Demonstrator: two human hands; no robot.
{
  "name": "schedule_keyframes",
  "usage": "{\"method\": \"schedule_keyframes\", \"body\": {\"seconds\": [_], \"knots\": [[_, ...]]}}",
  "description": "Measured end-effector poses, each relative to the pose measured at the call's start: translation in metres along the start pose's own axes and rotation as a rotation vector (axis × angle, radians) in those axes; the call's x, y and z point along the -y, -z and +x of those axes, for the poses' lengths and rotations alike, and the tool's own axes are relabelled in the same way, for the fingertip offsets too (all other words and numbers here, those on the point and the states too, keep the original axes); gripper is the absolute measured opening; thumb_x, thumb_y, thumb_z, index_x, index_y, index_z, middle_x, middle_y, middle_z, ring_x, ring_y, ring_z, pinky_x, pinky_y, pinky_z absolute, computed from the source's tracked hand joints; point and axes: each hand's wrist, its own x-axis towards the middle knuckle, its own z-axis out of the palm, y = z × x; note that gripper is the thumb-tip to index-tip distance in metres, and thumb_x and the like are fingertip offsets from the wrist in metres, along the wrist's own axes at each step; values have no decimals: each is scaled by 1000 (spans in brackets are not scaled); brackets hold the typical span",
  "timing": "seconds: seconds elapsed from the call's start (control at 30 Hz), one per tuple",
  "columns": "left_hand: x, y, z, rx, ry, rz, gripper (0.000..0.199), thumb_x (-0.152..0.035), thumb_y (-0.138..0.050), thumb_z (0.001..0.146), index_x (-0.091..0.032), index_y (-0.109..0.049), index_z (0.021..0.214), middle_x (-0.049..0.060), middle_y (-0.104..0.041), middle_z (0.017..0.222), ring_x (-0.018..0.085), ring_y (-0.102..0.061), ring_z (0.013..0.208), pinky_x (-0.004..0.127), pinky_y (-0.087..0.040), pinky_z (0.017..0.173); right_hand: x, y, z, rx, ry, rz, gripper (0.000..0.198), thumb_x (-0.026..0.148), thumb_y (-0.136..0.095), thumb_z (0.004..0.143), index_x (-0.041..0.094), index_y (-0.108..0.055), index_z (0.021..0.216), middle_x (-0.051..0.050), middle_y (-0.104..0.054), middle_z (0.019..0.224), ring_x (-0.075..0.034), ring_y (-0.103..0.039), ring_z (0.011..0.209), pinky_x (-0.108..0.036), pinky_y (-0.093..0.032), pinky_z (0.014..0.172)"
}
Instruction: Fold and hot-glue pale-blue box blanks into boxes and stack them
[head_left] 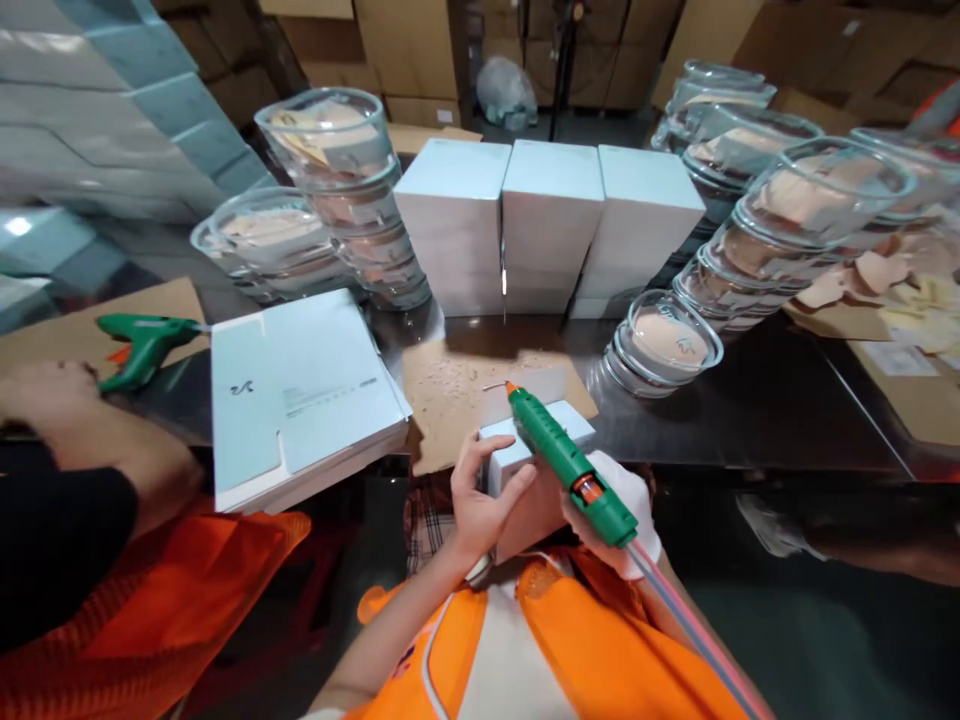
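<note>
At the middle of the near edge of the dark, glossy table, a small rectangular pale-blue and white cardboard box sits between the worker's hands, its near end appearing to overhang that edge. The bare left hand grasps its left side, thumb and fingers around the corner. The white-gloved right hand is closed around the green plastic glue gun with an orange nozzle. Principal relation: the gun's long axis crosses above the box diagonally, rear end toward the near right, nozzle toward the far left. The nozzle lies forward and left of the right grip, beside a pale upright flap; contact cannot be determined. The left hand is nearer to the nozzle.

Beneath and beyond lies a brown cardboard sheet. Three columns of white boxes stand toward the far edge. Stacked clear round bowls bound the right side; a pile of flat pale-blue cartons bounds the left, reaching the near edge. Near the left corner, a co-worker's hand is beside a second green glue gun; I cannot tell whether it grips it. The pink-and-blue cable trails toward the near right.
</note>
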Motion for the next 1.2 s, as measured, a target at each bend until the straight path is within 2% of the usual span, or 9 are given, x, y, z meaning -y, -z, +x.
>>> {"method": "schedule_keyframes", "body": {"seconds": [0.2, 0.33, 0.47, 0.6, 0.7, 0.8, 1.0, 1.1, 1.2], "knots": [[5, 14, -1, -36, 66, 25, 33, -50, -85, 84, -23, -77, 102, 4, -75, 102, 25, -69, 108, 46, -45, 116, -28, 20, -8, -29, -414, 211, 26, 47, -78, 75, 26, -63, 73, -3, -69, 64, -24, -65, 59, -38, -57, 60], [5, 20, 1, -49, 123, -8, 36, -50, -86, 82, -23, -77, 103, 5, -74, 106, 24, -69, 107, 37, -51, 101, -44, 13, 12, -58, -702, 446, 35, 56, -78, 69, 23, -70, 80, -4, -70, 63, -22, -63, 55, -36, -55, 54], [2, 22, 5, -48, 172, -100, 40, -53, -87, 79, -22, -75, 101, 4, -71, 100, 21, -68, 93, 29, -53, 81, -63, -6, 49, 80, -785, 515, 54, 67, -61, 79, 17, -77, 88, -6, -69, 58, -21, -63, 51, -34, -54, 53], [-2, 25, 10, -36, 232, -215, 42, -54, -87, 77, -23, -72, 101, 0, -67, 87, 16, -62, 74, 25, -49, 66, -80, 9, 70, 120, -847, 381, 50, 64, -63, 83, 19, -66, 62, -11, -70, 58, -28, -72, 62, -35, -56, 59], [-5, 26, 13, -17, 260, -239, 44, -56, -87, 75, -23, -72, 100, 0, -66, 87, 16, -62, 73, 25, -49, 64, -73, 30, 71, 15, -808, 243, 36, 53, -76, 79, 21, -68, 65, -10, -76, 69, -29, -76, 86, -34, -57, 75], [-8, 21, 16, 33, 267, -269, 46, -58, -88, 72, -23, -72, 97, 2, -68, 92, 18, -64, 78, 26, -51, 67, -46, 33, 73, -57, -618, 400, 41, 52, -82, 76, 20, -80, 103, -9, -83, 103, -28, -75, 104, -37, -59, 91], [-4, 13, 15, 112, 403, -396, 49, -57, -91, 70, -23, -71, 99, 3, -69, 91, 19, -67, 79, 27, -54, 70, -26, -2, 85, 238, -581, 910, 58, 49, -96, 60, 19, -78, 107, -6, -83, 104, -26, -77, 95, -40, -62, 91], [4, 13, 16, 36, 447, -462, 51, -58, -91, 71, -25, -68, 102, 4, -72, 102, 20, -72, 87, 28, -57, 73, -38, -3, 78, 191, -482, 855, 66, 74, -88, 67, 19, -79, 103, -7, -81, 101, -26, -76, 94, -40, -62, 89], [11, 13, 21, 4, 372, -569, 61, -53, -89, 78, -34, -55, 126, 3, -71, 112, 25, -75, 107, 35, -61, 90, -41, 13, 70, 339, -211, 769, 92, 101, -51, 76, 20, -82, 105, -13, -78, 120, -32, -74, 114, -45, -60, 100]]}}
